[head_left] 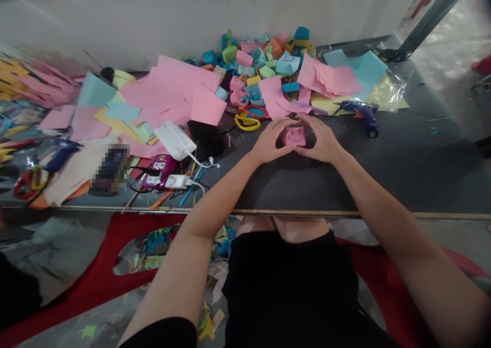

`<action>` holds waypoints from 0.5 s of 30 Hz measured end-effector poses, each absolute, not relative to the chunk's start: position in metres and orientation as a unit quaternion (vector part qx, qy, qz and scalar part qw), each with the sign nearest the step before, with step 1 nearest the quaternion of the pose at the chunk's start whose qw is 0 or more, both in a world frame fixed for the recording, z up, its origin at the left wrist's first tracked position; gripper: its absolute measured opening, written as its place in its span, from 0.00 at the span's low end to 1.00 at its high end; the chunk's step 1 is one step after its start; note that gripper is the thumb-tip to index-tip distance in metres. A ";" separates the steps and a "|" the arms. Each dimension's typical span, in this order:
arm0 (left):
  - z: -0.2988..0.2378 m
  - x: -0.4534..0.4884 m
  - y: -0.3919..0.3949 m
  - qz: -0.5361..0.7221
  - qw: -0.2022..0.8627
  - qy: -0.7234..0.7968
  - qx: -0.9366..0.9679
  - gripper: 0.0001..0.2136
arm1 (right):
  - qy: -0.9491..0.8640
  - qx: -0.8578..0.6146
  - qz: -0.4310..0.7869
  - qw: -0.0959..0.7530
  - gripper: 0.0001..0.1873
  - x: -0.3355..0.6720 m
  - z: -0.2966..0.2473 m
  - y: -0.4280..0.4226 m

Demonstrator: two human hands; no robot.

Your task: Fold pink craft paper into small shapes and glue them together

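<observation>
A small pink paper box (294, 136) with a smiling face drawn on its front sits low over the dark tabletop. My left hand (271, 141) curves around its left side, and my right hand (321, 139) curves around its right. Both thumbs meet along the lower front of the box, while the fingers arch over behind it. Dark gaps show between the box's sides and my palms. The back of the box is hidden. Just beyond my fingers lie scissors (247, 123) with yellow and red handles and a purple pen (316, 110).
Pink paper sheets (169, 90) cover the left and middle. Several small coloured paper boxes (264, 56) are heaped against the wall. A blue glue gun (362, 114) lies right. At left are a white power strip (174, 139), a purple socket block (159, 169) and a blurred-out device (110, 170).
</observation>
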State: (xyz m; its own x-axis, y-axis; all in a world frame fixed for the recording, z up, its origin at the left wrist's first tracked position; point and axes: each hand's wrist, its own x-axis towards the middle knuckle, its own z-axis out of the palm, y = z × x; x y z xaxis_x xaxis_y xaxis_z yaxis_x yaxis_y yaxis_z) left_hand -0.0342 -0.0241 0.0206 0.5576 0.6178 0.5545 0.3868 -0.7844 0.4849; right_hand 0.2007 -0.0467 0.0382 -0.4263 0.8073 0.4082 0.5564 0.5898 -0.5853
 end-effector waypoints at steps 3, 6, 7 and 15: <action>0.017 -0.033 -0.021 0.357 0.139 0.305 0.872 0.36 | -0.799 -0.436 0.173 0.376 0.41 0.201 0.040 -0.047; 0.011 -0.033 -0.016 0.351 0.132 0.316 0.871 0.32 | -0.788 -0.449 0.155 0.391 0.35 0.200 0.042 -0.048; 0.009 -0.033 -0.015 0.346 0.131 0.320 0.872 0.30 | -0.791 -0.449 0.148 0.388 0.32 0.200 0.042 -0.048; 0.005 -0.032 -0.014 0.314 0.108 0.292 0.897 0.21 | -0.803 -0.441 0.099 0.389 0.16 0.201 0.039 -0.046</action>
State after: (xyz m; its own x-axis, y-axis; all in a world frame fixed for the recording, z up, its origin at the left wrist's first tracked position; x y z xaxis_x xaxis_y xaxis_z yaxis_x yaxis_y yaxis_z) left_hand -0.0322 -0.0135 0.0051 0.6324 0.5919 0.4997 0.4561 -0.8059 0.3774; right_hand 0.2007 -0.0461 0.0395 -0.3092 0.7854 0.5363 0.6308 0.5914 -0.5024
